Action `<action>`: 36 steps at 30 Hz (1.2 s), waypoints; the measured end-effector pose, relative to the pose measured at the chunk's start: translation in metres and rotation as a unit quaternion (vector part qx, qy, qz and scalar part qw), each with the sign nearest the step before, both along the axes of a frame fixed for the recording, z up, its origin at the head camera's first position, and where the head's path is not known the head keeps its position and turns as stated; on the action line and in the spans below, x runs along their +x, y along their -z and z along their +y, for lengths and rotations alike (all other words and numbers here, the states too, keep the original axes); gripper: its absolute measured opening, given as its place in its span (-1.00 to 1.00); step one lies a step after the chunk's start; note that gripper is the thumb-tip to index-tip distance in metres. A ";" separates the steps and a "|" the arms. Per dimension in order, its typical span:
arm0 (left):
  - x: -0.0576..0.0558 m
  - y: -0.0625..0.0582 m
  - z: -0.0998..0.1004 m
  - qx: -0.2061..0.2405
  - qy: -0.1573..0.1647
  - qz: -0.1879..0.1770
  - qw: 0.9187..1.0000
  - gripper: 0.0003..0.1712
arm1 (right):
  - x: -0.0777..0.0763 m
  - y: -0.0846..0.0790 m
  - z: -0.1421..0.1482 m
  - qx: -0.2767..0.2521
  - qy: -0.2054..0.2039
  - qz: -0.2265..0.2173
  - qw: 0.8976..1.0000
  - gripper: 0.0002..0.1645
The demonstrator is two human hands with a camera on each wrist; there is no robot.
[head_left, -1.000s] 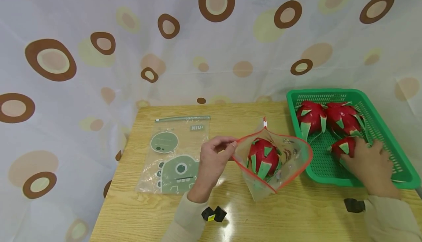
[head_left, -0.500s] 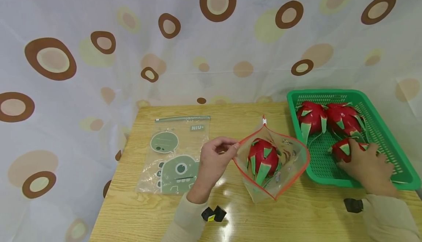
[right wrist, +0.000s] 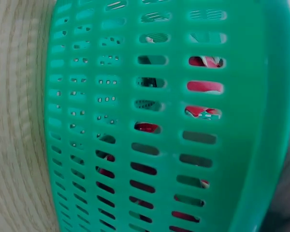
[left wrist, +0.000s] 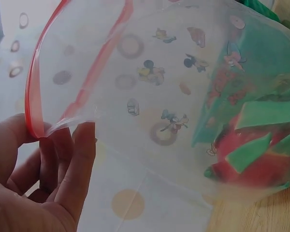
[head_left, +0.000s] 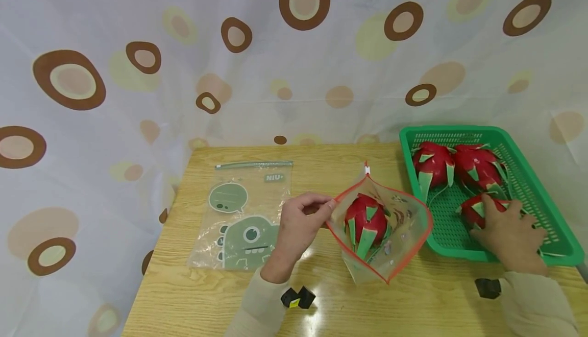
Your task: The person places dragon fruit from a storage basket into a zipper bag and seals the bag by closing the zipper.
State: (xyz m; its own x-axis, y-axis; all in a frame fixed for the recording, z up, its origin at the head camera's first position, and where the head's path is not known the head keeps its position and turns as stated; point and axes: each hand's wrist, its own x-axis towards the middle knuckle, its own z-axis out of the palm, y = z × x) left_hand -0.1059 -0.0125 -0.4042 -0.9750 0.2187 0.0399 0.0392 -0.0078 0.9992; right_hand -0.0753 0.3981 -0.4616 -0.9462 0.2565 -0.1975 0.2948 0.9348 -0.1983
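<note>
On the left of the desk (head_left: 206, 296) lies a flat zip bag (head_left: 243, 214) printed with a green monster and the label "NIU". The left hand (head_left: 294, 230) pinches the red-edged bag (head_left: 386, 230) open at its rim, a dragon fruit (head_left: 365, 219) inside. At right, the right hand (head_left: 510, 235) curls its fingers (head_left: 493, 214) over the near dragon fruit (head_left: 478, 209) in the green basket (head_left: 537, 184), two more fruits (head_left: 455, 166) sitting farther back.
</note>
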 end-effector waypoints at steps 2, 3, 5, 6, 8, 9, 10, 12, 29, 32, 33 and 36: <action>0.000 0.001 0.000 0.024 0.002 -0.017 1.000 -0.85 | 0.001 0.000 0.001 -0.001 -0.007 0.005 1.000 0.09; -0.001 0.001 0.001 0.035 0.003 -0.024 0.999 -0.84 | 0.002 0.000 0.001 0.000 -0.009 0.006 1.000 0.09; -0.001 0.002 0.001 0.051 0.002 -0.035 0.998 -0.83 | 0.002 0.001 0.002 -0.001 -0.009 0.007 1.000 0.09; -0.002 0.002 0.002 0.058 0.001 -0.039 0.998 -0.82 | 0.003 0.001 0.002 -0.003 -0.009 0.008 1.000 0.10; -0.002 0.002 0.002 0.072 0.002 -0.043 0.996 -0.81 | 0.002 0.000 0.002 -0.005 -0.008 0.008 1.000 0.10; -0.002 0.002 0.002 0.078 0.003 -0.044 0.996 -0.81 | 0.002 0.000 0.002 -0.007 -0.007 0.008 1.000 0.11; -0.002 0.003 0.002 0.083 0.004 -0.044 0.996 -0.81 | 0.002 0.000 0.002 -0.009 -0.009 0.010 1.000 0.12; -0.003 0.003 0.002 0.096 0.004 -0.045 0.994 -0.80 | 0.002 -0.001 0.002 -0.012 -0.016 0.017 1.000 0.11; -0.002 0.005 0.004 0.154 -0.003 -0.055 0.986 -0.74 | 0.001 -0.008 -0.013 -0.024 -0.044 0.087 0.995 0.07; -0.001 0.004 0.005 0.159 -0.014 -0.057 0.986 -0.74 | 0.001 -0.009 -0.015 -0.026 -0.041 0.093 0.994 0.06; -0.001 0.004 0.005 0.159 -0.017 -0.057 0.985 -0.74 | 0.001 -0.010 -0.015 -0.027 -0.040 0.096 0.994 0.06; 0.000 0.003 0.006 0.161 -0.018 -0.057 0.985 -0.74 | 0.001 -0.012 -0.016 -0.028 -0.036 0.100 0.994 0.06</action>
State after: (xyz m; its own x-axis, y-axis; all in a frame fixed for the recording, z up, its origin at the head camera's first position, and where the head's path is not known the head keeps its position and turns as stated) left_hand -0.1062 -0.0062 -0.4072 -0.9840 0.1781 -0.0092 -0.0677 -0.3253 0.9432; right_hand -0.0739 0.3825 -0.4496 -0.9834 0.1807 -0.0154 0.1770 0.9380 -0.2982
